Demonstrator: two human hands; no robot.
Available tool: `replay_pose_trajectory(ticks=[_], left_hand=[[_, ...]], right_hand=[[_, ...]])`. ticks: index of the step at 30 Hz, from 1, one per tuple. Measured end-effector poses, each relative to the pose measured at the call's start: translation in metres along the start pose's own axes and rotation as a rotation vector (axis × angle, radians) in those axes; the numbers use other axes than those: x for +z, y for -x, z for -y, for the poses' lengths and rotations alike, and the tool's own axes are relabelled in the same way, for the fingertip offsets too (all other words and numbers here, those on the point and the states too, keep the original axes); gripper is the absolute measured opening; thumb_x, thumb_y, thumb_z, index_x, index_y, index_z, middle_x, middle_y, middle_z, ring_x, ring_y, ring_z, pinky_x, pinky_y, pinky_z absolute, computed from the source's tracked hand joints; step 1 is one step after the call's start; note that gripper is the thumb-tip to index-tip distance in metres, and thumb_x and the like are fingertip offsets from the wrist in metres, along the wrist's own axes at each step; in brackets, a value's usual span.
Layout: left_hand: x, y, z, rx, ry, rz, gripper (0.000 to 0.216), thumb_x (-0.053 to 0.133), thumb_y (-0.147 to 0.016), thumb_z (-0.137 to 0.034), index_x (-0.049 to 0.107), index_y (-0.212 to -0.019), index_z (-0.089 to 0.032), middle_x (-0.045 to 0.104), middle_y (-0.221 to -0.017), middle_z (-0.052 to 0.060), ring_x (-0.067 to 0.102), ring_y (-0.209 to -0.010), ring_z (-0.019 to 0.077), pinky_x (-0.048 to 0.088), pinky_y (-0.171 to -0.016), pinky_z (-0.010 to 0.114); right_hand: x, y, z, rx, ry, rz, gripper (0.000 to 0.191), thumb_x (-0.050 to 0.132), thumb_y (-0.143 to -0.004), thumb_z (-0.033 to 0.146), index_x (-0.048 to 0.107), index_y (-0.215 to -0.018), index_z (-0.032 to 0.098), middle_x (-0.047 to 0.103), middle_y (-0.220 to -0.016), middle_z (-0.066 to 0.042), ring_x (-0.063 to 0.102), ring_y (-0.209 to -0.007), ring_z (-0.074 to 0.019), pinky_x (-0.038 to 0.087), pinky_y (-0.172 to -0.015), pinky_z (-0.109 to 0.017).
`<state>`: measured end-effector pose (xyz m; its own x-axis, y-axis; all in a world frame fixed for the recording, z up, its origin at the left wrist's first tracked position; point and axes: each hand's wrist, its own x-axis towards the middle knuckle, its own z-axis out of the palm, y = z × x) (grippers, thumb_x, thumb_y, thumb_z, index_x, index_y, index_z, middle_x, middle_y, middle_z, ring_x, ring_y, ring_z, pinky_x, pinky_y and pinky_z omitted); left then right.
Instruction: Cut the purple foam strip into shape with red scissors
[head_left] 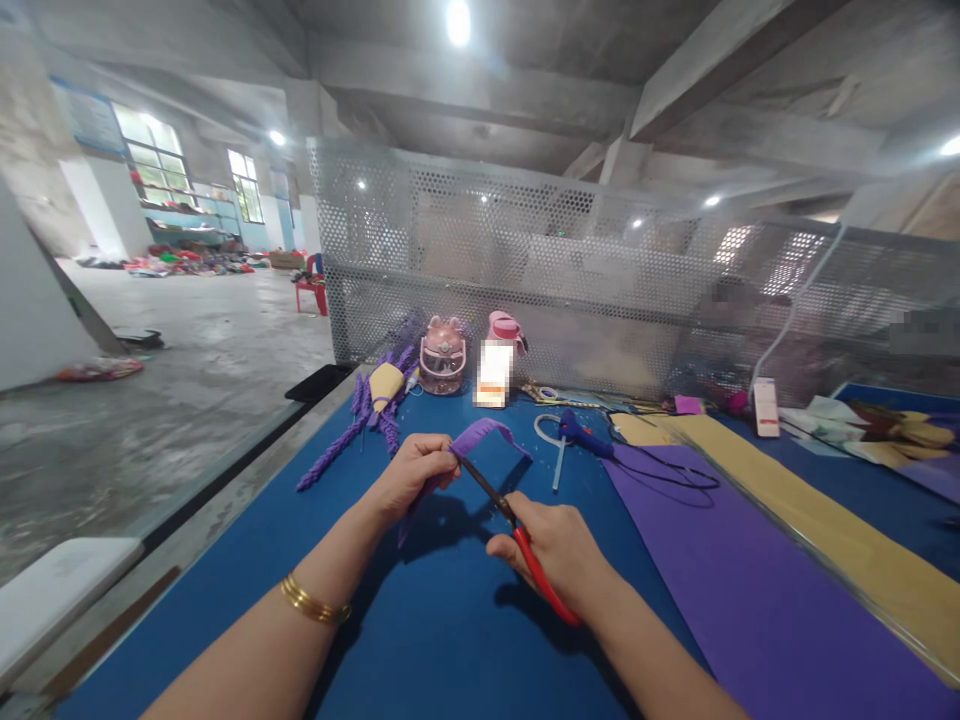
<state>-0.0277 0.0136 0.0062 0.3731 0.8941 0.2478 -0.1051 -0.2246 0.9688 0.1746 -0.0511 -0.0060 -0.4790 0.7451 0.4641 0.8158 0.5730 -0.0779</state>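
Observation:
My left hand (420,474) pinches a narrow purple strip (487,434) between thumb and fingers. The strip arches up and to the right out of the grip, and a darker tail hangs below the hand. Fingers wrapped round the red handles, my right hand (559,550) grips a pair of scissors (489,490). Their dark blades point up and left, with the tips touching or close to the strip by my left fingertips. Whether the blades are parted I cannot tell.
Purple braided stems with a yellow piece (386,387) lie at the back left. Beyond stand a pink cup (443,358) and a pixelated phone (493,374). A blue-handled glue gun (585,436) with its cord lies right of centre. Purple sheet (720,560) and yellow sheet (817,500) cover the right side.

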Motion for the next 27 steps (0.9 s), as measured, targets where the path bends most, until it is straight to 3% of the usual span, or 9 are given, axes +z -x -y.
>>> replay_pose_trajectory(ticks=[12, 17, 27], left_hand=[[0.003, 0.002, -0.005, -0.023, 0.009, -0.008, 0.016, 0.057, -0.063, -0.026, 0.056, -0.052, -0.014, 0.046, -0.041, -0.005, 0.031, -0.037, 0.0043, 0.021, -0.042, 0.020], [0.002, 0.001, -0.002, -0.012, 0.014, 0.008, 0.017, 0.057, -0.063, -0.026, 0.057, -0.052, -0.013, 0.048, -0.041, -0.004, 0.035, -0.039, 0.0053, 0.021, -0.042, 0.020], [0.000, -0.003, 0.010, 0.026, 0.059, 0.012, 0.017, 0.056, -0.067, -0.026, 0.056, -0.056, -0.014, 0.051, -0.046, -0.003, 0.040, -0.043, 0.0067, 0.025, -0.045, 0.021]], right_hand=[[-0.002, 0.003, 0.002, -0.002, 0.024, 0.024, 0.065, 0.014, -0.087, 0.070, 0.052, -0.083, 0.017, 0.063, -0.060, -0.003, 0.061, -0.052, -0.0191, 0.023, -0.046, -0.025], [-0.002, 0.003, 0.002, -0.009, 0.008, 0.044, 0.068, 0.007, -0.089, 0.066, 0.054, -0.087, 0.016, 0.065, -0.063, -0.005, 0.063, -0.053, -0.0196, 0.023, -0.046, -0.025], [0.002, 0.001, 0.001, -0.008, 0.062, -0.029, 0.069, 0.007, -0.089, 0.067, 0.053, -0.081, 0.017, 0.064, -0.059, -0.003, 0.064, -0.050, -0.0186, 0.023, -0.044, -0.026]])
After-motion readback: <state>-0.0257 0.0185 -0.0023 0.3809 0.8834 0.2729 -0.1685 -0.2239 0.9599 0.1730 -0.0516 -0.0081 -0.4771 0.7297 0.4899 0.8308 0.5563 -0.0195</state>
